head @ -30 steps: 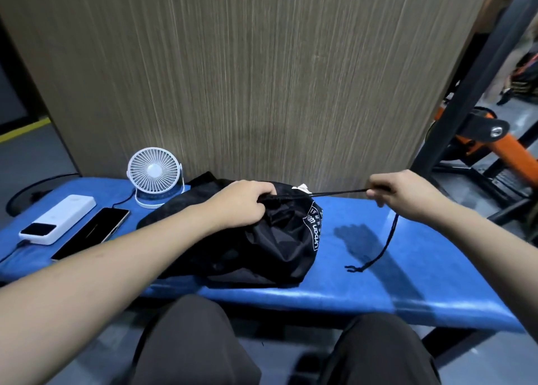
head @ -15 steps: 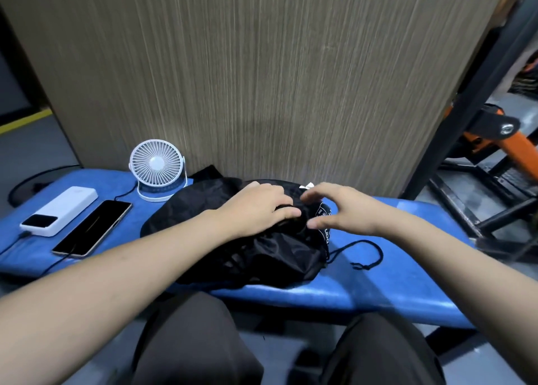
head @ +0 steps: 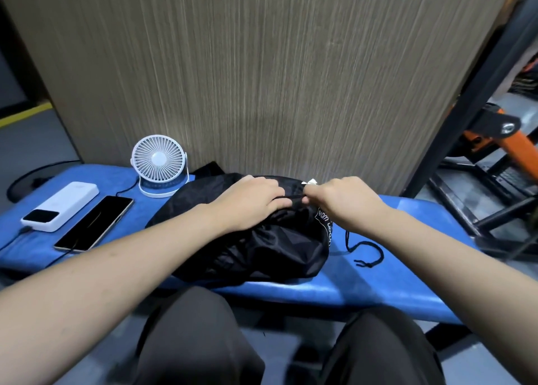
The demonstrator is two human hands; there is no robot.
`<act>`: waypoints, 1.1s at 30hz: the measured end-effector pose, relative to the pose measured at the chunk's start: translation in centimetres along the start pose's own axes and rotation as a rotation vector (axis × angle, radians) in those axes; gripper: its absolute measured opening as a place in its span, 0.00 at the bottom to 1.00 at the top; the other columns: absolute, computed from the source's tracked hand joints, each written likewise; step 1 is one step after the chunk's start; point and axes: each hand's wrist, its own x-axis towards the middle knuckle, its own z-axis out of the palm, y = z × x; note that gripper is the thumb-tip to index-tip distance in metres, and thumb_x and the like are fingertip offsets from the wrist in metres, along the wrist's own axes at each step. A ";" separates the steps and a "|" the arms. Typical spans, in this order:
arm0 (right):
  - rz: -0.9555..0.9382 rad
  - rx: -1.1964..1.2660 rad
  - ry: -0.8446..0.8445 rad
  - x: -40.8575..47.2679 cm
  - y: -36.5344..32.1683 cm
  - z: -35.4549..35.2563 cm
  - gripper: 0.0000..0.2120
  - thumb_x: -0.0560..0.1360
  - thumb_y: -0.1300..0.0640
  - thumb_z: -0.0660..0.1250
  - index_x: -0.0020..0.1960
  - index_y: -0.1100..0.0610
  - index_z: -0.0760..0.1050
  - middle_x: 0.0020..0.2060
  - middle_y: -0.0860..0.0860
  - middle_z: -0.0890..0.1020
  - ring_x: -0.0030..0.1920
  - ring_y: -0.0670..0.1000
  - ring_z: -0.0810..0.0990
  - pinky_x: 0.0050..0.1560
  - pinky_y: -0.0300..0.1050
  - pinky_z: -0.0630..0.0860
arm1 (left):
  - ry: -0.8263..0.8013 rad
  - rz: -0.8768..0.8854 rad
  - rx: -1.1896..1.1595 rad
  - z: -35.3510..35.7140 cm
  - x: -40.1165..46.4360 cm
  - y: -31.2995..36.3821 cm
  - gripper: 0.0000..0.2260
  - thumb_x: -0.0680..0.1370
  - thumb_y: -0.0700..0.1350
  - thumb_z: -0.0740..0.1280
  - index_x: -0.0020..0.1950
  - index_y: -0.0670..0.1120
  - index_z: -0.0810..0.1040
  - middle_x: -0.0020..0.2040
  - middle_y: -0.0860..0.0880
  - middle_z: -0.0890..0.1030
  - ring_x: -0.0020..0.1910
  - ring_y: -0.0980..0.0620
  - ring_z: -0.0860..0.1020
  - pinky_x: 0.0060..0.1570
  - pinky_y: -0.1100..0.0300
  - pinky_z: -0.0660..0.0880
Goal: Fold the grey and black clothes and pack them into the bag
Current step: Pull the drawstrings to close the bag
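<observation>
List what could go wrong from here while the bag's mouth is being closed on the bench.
1. The cord's loose end lies slack on the bench; it may snag or tangle on the next pull.
2. The bag lies close to the bench's near edge, so a hard tug might slide it off.
3. The fan stands right behind the bag, and the phone lies beside it; a shove to the bag could knock either.

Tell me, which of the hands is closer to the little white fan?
The left hand. It rests on the bag just right of the fan. The right hand pinches the bag's mouth farther right, beyond the left hand.
</observation>
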 end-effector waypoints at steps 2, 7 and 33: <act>-0.020 -0.063 0.048 -0.5 0.4 0.0 0.14 0.84 0.45 0.52 0.57 0.52 0.71 0.41 0.55 0.83 0.43 0.62 0.80 0.36 0.47 0.60 | 0.015 0.005 0.041 0.0 0.0 -0.1 0.16 0.84 0.57 0.52 0.43 0.51 0.70 0.43 0.55 0.71 0.50 0.50 0.75 0.53 0.55 0.67; 0.054 0.035 0.054 -1.5 2.8 0.8 0.06 0.83 0.46 0.56 0.50 0.46 0.65 0.31 0.53 0.73 0.34 0.60 0.68 0.34 0.47 0.63 | 0.004 0.032 0.167 -0.4 -0.2 0.0 0.15 0.84 0.58 0.50 0.45 0.53 0.68 0.44 0.55 0.71 0.52 0.49 0.76 0.55 0.55 0.67; 0.344 0.211 -0.104 -5.1 9.7 4.9 0.12 0.83 0.46 0.53 0.45 0.47 0.68 0.31 0.44 0.72 0.39 0.57 0.74 0.37 0.48 0.65 | -0.046 0.050 0.156 -2.6 -0.2 -0.2 0.18 0.85 0.57 0.50 0.45 0.50 0.73 0.45 0.55 0.75 0.53 0.50 0.77 0.53 0.56 0.66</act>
